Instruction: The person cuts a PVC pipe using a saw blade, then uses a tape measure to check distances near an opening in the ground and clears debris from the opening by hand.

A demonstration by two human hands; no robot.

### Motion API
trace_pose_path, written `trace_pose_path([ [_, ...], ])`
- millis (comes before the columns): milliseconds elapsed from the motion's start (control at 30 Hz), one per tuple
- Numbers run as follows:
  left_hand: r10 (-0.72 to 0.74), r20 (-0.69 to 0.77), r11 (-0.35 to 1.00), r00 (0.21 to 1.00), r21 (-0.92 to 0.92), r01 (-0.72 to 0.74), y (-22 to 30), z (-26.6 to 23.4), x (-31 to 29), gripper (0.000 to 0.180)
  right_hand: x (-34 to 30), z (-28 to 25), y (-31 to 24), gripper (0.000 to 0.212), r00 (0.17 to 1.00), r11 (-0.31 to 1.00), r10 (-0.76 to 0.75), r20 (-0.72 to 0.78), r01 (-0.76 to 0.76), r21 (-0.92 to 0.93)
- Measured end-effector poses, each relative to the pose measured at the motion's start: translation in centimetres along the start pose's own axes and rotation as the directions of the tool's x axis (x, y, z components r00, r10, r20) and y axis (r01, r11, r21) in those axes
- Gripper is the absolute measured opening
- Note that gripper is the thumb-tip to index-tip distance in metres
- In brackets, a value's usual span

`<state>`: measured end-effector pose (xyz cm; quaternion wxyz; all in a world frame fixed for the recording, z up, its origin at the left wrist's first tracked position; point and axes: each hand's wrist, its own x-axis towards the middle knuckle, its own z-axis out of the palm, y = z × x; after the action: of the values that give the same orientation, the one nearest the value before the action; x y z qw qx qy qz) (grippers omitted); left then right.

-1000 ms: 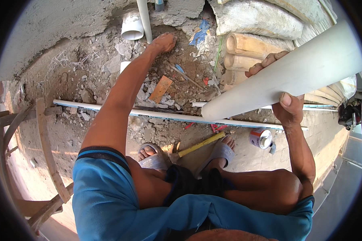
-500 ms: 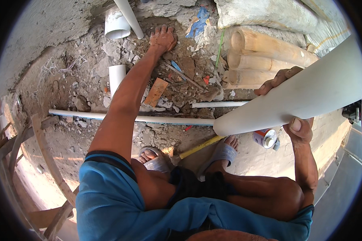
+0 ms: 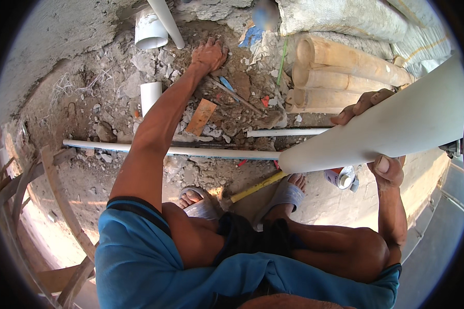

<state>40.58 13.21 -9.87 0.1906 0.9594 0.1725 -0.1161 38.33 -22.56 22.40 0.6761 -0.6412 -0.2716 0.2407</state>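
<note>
My left hand (image 3: pixel 210 55) reaches far forward, its fingers stretched out and pressed to the loose soil and rubble, holding nothing I can see. My right hand (image 3: pixel 384 167) grips a thick white PVC pipe (image 3: pixel 366 139) with the thumb underneath and the fingers over its far side. This pipe slants from the right edge down toward the middle, its lower end above a thin white pipe (image 3: pixel 216 153) lying across the ground. Near my left hand, a slim white pipe (image 3: pixel 166 23) leans beside a wide open white pipe end (image 3: pixel 151 36).
A short white pipe piece (image 3: pixel 150 97) stands behind my left forearm. Several bamboo poles (image 3: pixel 345 56) and white sacks (image 3: pixel 340 18) lie at the far right. A can (image 3: pixel 340 177), a yellow handle (image 3: pixel 258 187) and my sandals are close by. Wooden pieces (image 3: pixel 62 195) stand at the left.
The thick pipe has shifted slightly right with my right hand. My left hand stays at the same patch of soil, its fingers slightly more bent.
</note>
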Motion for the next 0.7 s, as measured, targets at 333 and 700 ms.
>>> trace_pose_path([
  [333, 0.188, 0.07, 0.977, 0.98, -0.118, -0.179, -2.1, -0.4, -5.2, 0.077, -1.0, 1.1, -1.2, 0.08, 1.0, 0.999, -0.014, -0.011, 0.014, -0.052],
  [700, 0.304, 0.329, 0.941, 0.894, -0.248, -0.229, 0.9, -4.4, -17.1, 0.09, -0.7, 2.4, -1.8, 0.092, 0.998, 0.995, -0.018, 0.068, 0.024, -0.092],
])
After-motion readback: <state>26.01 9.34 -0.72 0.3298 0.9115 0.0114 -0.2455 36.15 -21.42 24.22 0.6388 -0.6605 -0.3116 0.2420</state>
